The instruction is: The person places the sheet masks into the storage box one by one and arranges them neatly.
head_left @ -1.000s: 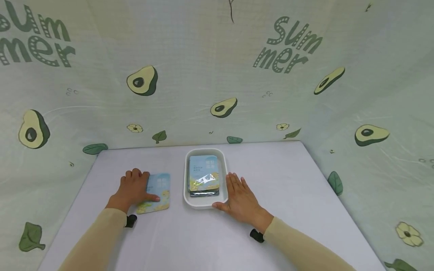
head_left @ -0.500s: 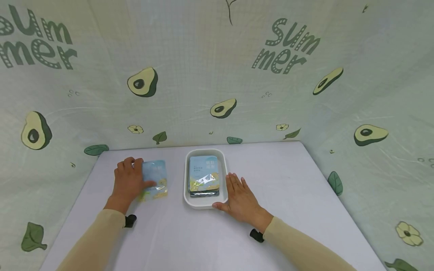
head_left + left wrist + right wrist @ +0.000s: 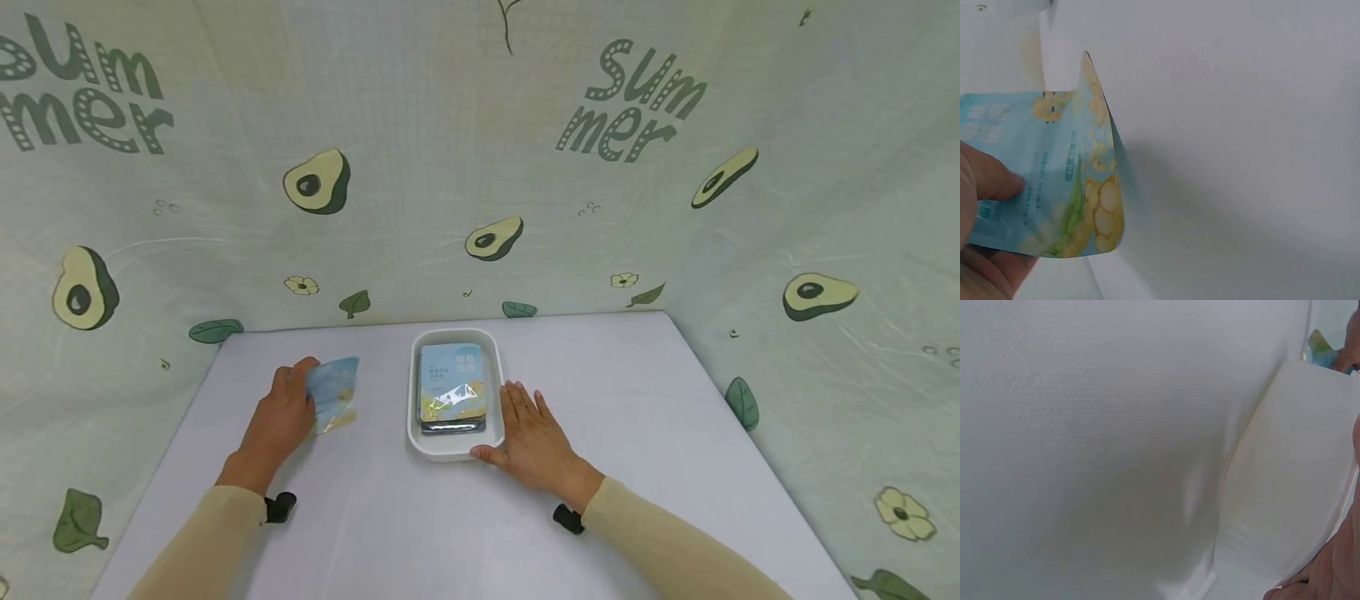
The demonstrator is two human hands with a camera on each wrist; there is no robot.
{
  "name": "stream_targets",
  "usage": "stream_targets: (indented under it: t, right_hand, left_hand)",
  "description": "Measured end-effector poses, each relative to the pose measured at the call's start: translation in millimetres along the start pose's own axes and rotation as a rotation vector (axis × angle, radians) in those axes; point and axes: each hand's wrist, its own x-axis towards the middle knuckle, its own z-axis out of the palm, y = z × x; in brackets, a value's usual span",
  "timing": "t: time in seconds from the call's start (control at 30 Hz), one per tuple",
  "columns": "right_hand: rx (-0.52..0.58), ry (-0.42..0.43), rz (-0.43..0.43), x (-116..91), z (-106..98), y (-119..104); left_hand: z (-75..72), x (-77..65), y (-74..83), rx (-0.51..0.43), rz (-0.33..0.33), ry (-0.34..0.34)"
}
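Observation:
My left hand [image 3: 279,417] pinches a light-blue flat sachet [image 3: 333,393] between thumb and fingers, over the left part of the table. In the left wrist view the sachet [image 3: 1029,156] shows yellow bean pictures, and its edge bends up. At the middle of the table stands a white tray [image 3: 450,450]. Inside it lies a stack of similar sachets [image 3: 452,382]. My right hand [image 3: 536,442] lies against the tray's right side with fingers straight and thumb at the near corner. The right wrist view shows the tray's side wall [image 3: 1285,475] close up beside that hand.
A white table [image 3: 450,525] carries the tray. Behind and beside it hangs a pale green cloth [image 3: 420,167] printed with avocados and leaves. Each wrist wears a black strap device [image 3: 567,518].
My left hand first lay on the sachet on the table, then moved it away from me; now it holds the sachet tilted. My right hand and the tray have stayed put.

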Motion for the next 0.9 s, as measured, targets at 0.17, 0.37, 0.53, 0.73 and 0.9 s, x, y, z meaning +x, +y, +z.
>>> stream_targets:
  t: [0.17,0.37,0.53,0.73,0.9]
  right_hand:
    - [-0.003,-0.007,0.007,1.0,2.5,2.0]
    - [-0.007,-0.003,0.003,2.1,4.4,2.5]
    - [-0.01,-0.001,0.002,1.5,2.7,1.7]
    - [-0.017,0.001,0.002,1.1,2.2,1.4]
    - [-0.015,0.002,0.001,0.9,1.7,1.2]
  left_hand:
    - [-1.3,1.5,0.1,-0.07,-0.064,-0.004]
    - [1.7,1.5,-8.2,-0.095,-0.129,0.058]
    - [3.4,1.0,-10.4,-0.097,-0.166,0.102]
    - [-1.6,3.0,-9.3,-0.169,-0.236,-0.006]
    - [-5.8,7.5,-10.1,-0.204,-0.228,-0.144]
